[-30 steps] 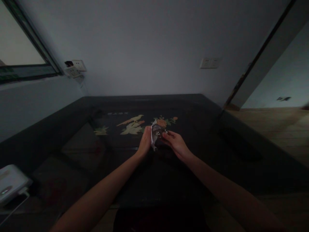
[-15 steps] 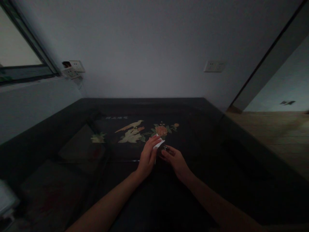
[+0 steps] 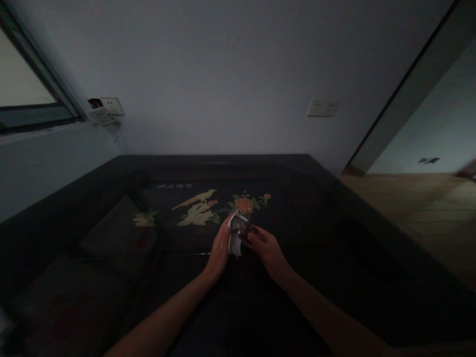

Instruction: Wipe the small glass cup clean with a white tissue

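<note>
I see a small dark, faintly glossy object (image 3: 243, 229), too dim to identify, held above the black table (image 3: 320, 198) just this side of the painted flower (image 3: 244, 205), with a white cloth or tissue (image 3: 234, 242) wrapped against its left side and hanging below it. My right hand (image 3: 266, 248) has its fingertips closed on the object from the right, pinching it, which looks to me like a steadying grip so the other hand can work on its surface. My left hand (image 3: 219, 248) is curled around the white cloth, fingers closed on it and pressing it to the object; the two hands meet at the object, nearly touching. Held up between both hands rather than set down, the object can be turned freely, I judge. Beyond it lie the inlaid bird (image 3: 197, 198) and leaves on the table top, a wall socket (image 3: 322, 108) behind, another socket cluster (image 3: 102, 110) by the window (image 3: 26, 94), and a wooden floor (image 3: 420, 198) to the right. Compared with half a second ago, the left hand has dropped from lying over the top of the object to its side, the cloth now hangs down instead of poking out above the fingers, and the dark object shows more plainly; a second ago the arrangement looked much like this one, a little farther from me.
</note>
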Demonstrator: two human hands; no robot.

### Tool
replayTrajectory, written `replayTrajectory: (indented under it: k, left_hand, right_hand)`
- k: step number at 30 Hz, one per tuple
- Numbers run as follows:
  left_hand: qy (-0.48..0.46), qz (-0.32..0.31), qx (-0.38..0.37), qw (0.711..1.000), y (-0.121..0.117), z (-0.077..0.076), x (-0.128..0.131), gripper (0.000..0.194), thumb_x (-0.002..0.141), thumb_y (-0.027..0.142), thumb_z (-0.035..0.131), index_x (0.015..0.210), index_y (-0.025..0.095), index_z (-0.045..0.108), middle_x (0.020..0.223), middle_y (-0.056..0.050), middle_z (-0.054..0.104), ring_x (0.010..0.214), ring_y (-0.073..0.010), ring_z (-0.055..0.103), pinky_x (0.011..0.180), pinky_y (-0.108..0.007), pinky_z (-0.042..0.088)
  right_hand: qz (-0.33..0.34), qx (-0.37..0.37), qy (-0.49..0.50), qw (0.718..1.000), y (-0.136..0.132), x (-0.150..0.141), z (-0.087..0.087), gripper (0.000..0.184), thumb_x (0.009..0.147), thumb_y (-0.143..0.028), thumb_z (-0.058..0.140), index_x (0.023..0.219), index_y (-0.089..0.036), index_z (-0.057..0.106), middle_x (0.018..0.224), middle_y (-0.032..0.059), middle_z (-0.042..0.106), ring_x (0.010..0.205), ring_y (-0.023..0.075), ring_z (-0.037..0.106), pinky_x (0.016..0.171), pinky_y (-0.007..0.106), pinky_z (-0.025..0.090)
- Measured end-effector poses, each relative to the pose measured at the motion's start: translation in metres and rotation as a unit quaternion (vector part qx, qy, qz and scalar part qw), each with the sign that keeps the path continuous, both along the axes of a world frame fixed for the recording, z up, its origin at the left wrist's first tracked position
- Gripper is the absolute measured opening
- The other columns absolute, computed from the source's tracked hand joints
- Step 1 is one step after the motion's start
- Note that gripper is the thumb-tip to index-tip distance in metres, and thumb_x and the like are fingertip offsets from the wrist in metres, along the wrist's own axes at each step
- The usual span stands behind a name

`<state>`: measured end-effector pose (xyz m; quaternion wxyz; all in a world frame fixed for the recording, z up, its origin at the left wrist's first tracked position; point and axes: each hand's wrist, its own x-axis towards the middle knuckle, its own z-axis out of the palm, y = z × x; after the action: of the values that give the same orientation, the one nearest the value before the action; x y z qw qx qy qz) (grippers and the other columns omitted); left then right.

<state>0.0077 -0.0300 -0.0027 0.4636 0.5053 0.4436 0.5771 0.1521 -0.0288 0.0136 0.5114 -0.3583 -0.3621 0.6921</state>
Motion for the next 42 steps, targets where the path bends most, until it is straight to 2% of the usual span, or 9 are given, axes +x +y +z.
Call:
replayTrajectory:
  k: [4, 8, 13, 17, 21, 26, 34, 38, 42]
  left_hand:
    - [0.111, 0.011, 0.089, 0.99, -0.008, 0.011, -0.002, 0.047, 0.096, 0.043, 0.036, 0.137, 0.021, 0.044, 0.143, -0.007, 0.046, 0.134, -0.0215, 0.039, 0.113, -0.038, 0.028]
    - [0.19, 0.028, 0.17, 0.967, -0.009, 0.012, -0.007, 0.046, 0.097, 0.038, 0.034, 0.139, 0.021, 0.041, 0.145, -0.009, 0.044, 0.134, -0.021, 0.04, 0.113, -0.038, 0.028]
    - [0.249, -0.001, 0.264, 0.932, -0.009, 0.023, -0.013, 0.044, 0.097, 0.035, 0.035, 0.137, 0.021, 0.046, 0.146, -0.008, 0.043, 0.137, -0.0207, 0.036, 0.114, -0.039, 0.026]
    - [0.222, 0.0, 0.23, 0.948, -0.004, 0.039, -0.014, 0.044, 0.097, 0.036, 0.03, 0.13, 0.018, 0.053, 0.14, -0.009, 0.049, 0.133, -0.0206, 0.042, 0.113, -0.039, 0.028]
    - [0.208, 0.018, 0.195, 0.958, 0.007, 0.045, -0.013, 0.038, 0.093, 0.037, 0.042, 0.117, 0.017, 0.062, 0.125, -0.01, 0.061, 0.119, -0.0223, 0.053, 0.106, -0.038, 0.037]
    - [0.144, 0.05, 0.156, 0.976, 0.013, 0.032, -0.005, 0.036, 0.092, 0.039, 0.041, 0.115, 0.018, 0.059, 0.116, -0.009, 0.063, 0.11, -0.0224, 0.057, 0.099, -0.037, 0.04]
    - [0.0, 0.003, 0.077, 0.997, 0.021, -0.002, -0.003, 0.044, 0.091, 0.052, 0.041, 0.118, 0.021, 0.053, 0.119, -0.007, 0.06, 0.113, -0.0221, 0.055, 0.1, -0.036, 0.04]
    - [-0.028, -0.014, 0.063, 0.998, 0.024, -0.011, -0.005, 0.046, 0.091, 0.054, 0.041, 0.122, 0.022, 0.051, 0.121, -0.007, 0.058, 0.113, -0.0212, 0.055, 0.1, -0.035, 0.04]
    - [-0.04, -0.024, 0.045, 0.998, 0.025, -0.016, -0.004, 0.047, 0.09, 0.054, 0.042, 0.123, 0.022, 0.05, 0.119, -0.006, 0.06, 0.108, -0.0203, 0.058, 0.095, -0.033, 0.044]
  right_hand:
    - [-0.045, -0.025, 0.029, 0.998, 0.0, -0.004, -0.003, 0.051, 0.057, -0.033, 0.084, 0.102, -0.018, 0.064, 0.096, 0.0057, 0.071, 0.091, 0.021, 0.067, 0.095, 0.043, 0.047]
    - [-0.067, -0.02, 0.044, 0.997, -0.004, -0.008, 0.002, 0.044, 0.056, -0.03, 0.085, 0.093, -0.018, 0.064, 0.09, 0.0041, 0.07, 0.087, 0.0191, 0.067, 0.092, 0.041, 0.05]
    - [-0.079, 0.002, 0.034, 0.996, -0.006, -0.007, 0.012, 0.042, 0.056, -0.027, 0.084, 0.092, -0.019, 0.065, 0.086, 0.0019, 0.07, 0.084, 0.0169, 0.067, 0.087, 0.036, 0.051]
    - [-0.069, 0.013, 0.026, 0.997, -0.001, -0.004, 0.021, 0.039, 0.056, -0.029, 0.084, 0.088, -0.018, 0.066, 0.086, 0.0017, 0.071, 0.082, 0.015, 0.066, 0.087, 0.033, 0.051]
    - [-0.061, 0.021, 0.02, 0.998, 0.005, -0.002, 0.027, 0.032, 0.057, -0.03, 0.083, 0.083, -0.017, 0.068, 0.083, 0.002, 0.07, 0.081, 0.0144, 0.066, 0.086, 0.032, 0.05]
    - [-0.057, 0.03, 0.011, 0.998, 0.007, -0.004, 0.022, 0.033, 0.056, -0.028, 0.083, 0.084, -0.018, 0.07, 0.087, 0.0019, 0.07, 0.082, 0.014, 0.065, 0.086, 0.03, 0.05]
    - [-0.086, 0.002, 0.033, 0.996, 0.009, -0.009, -0.001, 0.043, 0.057, -0.025, 0.083, 0.095, -0.02, 0.064, 0.084, 0.0007, 0.069, 0.08, 0.0142, 0.066, 0.084, 0.031, 0.052]
    - [-0.085, 0.0, 0.021, 0.996, 0.008, -0.012, -0.008, 0.039, 0.06, -0.034, 0.081, 0.089, -0.019, 0.061, 0.083, 0.0015, 0.068, 0.08, 0.0154, 0.066, 0.079, 0.033, 0.053]
    - [-0.081, 0.029, -0.045, 0.995, 0.007, -0.014, -0.013, 0.035, 0.063, -0.04, 0.077, 0.087, -0.019, 0.065, 0.095, 0.0049, 0.068, 0.092, 0.0184, 0.063, 0.08, 0.033, 0.052]
